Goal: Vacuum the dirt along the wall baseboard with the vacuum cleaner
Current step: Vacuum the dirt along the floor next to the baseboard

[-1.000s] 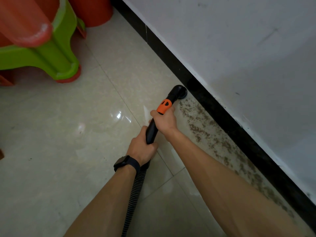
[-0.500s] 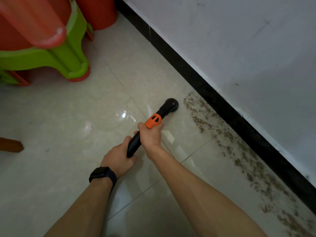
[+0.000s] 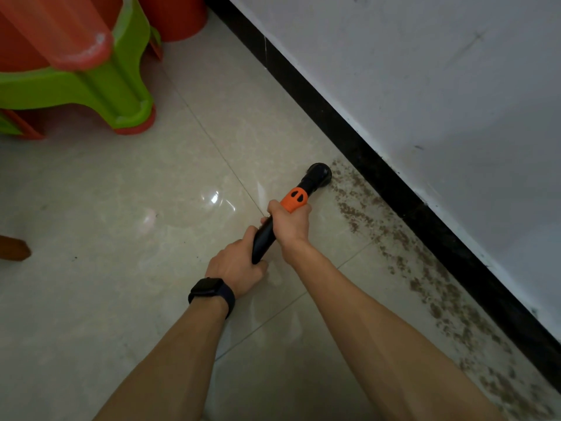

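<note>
Wand point(image 3: 263, 240) reached dirt point(image 3: 349, 211); left hand point(image 3: 233, 265), right hand point(image 3: 291, 223) grip.

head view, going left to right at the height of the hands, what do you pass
wooden piece, left hand, right hand (both grip the vacuum wand), dirt, black baseboard, white wall

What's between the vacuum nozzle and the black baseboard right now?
Head view: only scattered brown dirt on the tile between nozzle and baseboard.
</note>
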